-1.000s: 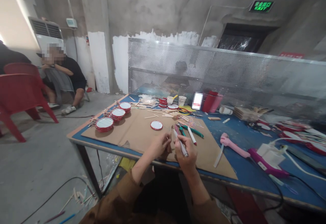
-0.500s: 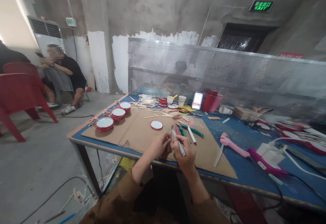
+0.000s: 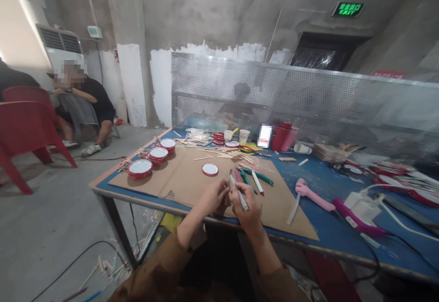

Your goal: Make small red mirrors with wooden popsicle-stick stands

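My right hand (image 3: pixel 249 208) is closed around a white marker pen (image 3: pixel 243 199), its tip end pointing up and left toward my other hand. Close beside it, my left hand (image 3: pixel 218 194) is closed in a pinch; what its fingers hold is too small to make out. Both hands are over the cardboard sheet (image 3: pixel 185 185) near the table's front edge. Just beyond them lies a small round drum with a red rim and white face (image 3: pixel 210 169). Green-handled pliers (image 3: pixel 244 176) and a white marker with a red end (image 3: pixel 258 182) rest to the right.
Several red-rimmed drums (image 3: pixel 140 168) with sticks line the left edge. Thin wooden sticks (image 3: pixel 224 154) and paper cups (image 3: pixel 244 135) are at the back. A pink glue gun (image 3: pixel 313 195) and a purple power strip (image 3: pixel 358 219) with cables lie right. A person (image 3: pixel 92 94) sits far left.
The view has shifted very slightly. Both hands stay in nearly the same place, the marker still in my right hand.
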`<state>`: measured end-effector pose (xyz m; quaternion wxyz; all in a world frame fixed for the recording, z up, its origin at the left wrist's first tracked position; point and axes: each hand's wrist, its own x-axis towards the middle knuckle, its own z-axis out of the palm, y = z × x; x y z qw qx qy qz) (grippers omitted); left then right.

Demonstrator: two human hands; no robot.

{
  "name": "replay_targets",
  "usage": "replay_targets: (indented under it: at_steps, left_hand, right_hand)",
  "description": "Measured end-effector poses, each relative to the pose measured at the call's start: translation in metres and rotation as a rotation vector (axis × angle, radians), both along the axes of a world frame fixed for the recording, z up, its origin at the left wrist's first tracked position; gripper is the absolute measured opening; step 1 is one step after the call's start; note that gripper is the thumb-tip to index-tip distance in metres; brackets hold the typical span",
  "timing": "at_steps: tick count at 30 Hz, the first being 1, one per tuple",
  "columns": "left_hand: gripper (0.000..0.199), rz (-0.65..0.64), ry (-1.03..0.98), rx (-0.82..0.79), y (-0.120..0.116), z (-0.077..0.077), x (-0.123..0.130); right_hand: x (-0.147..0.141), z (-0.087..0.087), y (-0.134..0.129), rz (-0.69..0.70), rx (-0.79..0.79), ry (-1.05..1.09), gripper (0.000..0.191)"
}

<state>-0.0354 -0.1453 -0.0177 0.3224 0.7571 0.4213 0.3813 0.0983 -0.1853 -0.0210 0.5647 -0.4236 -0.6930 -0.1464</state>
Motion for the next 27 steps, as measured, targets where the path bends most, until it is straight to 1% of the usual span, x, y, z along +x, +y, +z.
replay_targets:
  at_steps: [2,5,10,16,22,27]
  left_hand:
    - [0.008,0.002,0.001,-0.001,-0.0002,0.0006,-0.0002]
    - [0.009,0.003,0.006,-0.010,-0.0004,0.0010,-0.0003]
    - [0.010,-0.011,0.014,0.001,-0.0004,0.0002,-0.0003]
    - [0.012,-0.002,0.008,-0.006,0.0003,-0.0020,0.0001]
    - [0.010,-0.016,-0.010,-0.024,-0.0019,0.0020,-0.0007]
    - [0.009,-0.004,-0.015,-0.030,-0.0019,0.0019,0.0001]
  right_hand:
    - [0.0002,-0.0002,0.0000,-0.011,0.003,0.003,0.014]
    - [0.0000,0.0001,-0.0007,-0.042,0.012,0.073,0.013]
    - [-0.0004,0.0004,-0.0012,0.027,-0.018,-0.001,0.013]
    - [-0.0013,0.0013,-0.0030,-0.019,0.003,0.098,0.013]
    - [-0.0001,0.0012,0.0001,-0.006,0.015,0.029,0.013]
    - [0.0013,-0.0012,0.0011,-0.035,0.017,0.090,0.014]
